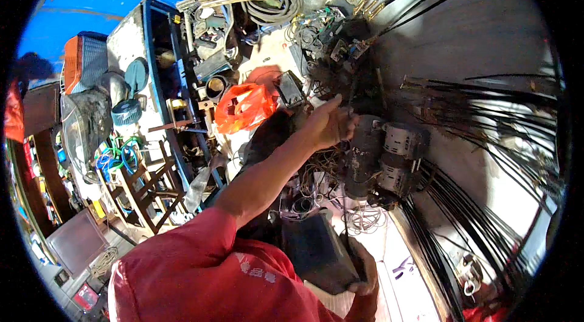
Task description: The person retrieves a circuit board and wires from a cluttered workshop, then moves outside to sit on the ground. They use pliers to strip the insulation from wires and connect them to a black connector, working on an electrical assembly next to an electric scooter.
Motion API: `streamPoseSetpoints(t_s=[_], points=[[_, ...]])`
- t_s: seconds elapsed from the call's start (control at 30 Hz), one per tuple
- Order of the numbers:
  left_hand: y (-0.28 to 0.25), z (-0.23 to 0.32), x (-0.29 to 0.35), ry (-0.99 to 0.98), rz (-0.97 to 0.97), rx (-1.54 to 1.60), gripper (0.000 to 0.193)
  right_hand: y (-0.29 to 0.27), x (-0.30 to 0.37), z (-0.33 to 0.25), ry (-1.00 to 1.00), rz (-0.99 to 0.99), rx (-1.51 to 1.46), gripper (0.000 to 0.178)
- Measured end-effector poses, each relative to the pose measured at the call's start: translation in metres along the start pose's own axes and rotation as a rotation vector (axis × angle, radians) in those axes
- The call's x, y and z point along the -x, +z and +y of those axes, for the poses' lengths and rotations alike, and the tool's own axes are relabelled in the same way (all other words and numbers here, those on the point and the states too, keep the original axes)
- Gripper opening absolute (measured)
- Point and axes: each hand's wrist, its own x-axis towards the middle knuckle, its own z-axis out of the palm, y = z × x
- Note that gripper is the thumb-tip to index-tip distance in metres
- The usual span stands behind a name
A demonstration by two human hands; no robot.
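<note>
My left arm, in a red sleeve, stretches up across the middle. My left hand (pixel 331 124) is closed with its thumb side up, and a thin black cable (pixel 344 209) runs down from its fingers. Beside it stands a dark cylindrical machine with grey motor-like housings (pixel 398 161). Low in the view, my right hand (pixel 366 273) curls around the edge of a dark rectangular box (pixel 319 252), and its fingers are partly hidden. The cable reaches down to that box. Tangled wires (pixel 316 179) lie under my left forearm.
An orange plastic bag (pixel 246 109) and a small dark box (pixel 291 90) lie left of my hand. A blue-framed shelf (pixel 164 85) and a wooden stool (pixel 143 191) stand farther left. Long black cables (pixel 486 100) line the right wall. Coiled hose (pixel 277 9) lies at the back.
</note>
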Motion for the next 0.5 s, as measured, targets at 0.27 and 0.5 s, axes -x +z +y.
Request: streamPoseSetpoints(t_s=[0.27,0.5], points=[[0.098,0.055,0.064,0.441,-0.055,-0.024,0.024,0.007,0.193,0.014,-0.006,0.250,0.030,0.084],[0.256,0.057,0.190,0.626,-0.384,-0.561,0.018,-0.054,0.282,0.116,-0.031,0.565,-0.078,0.059]])
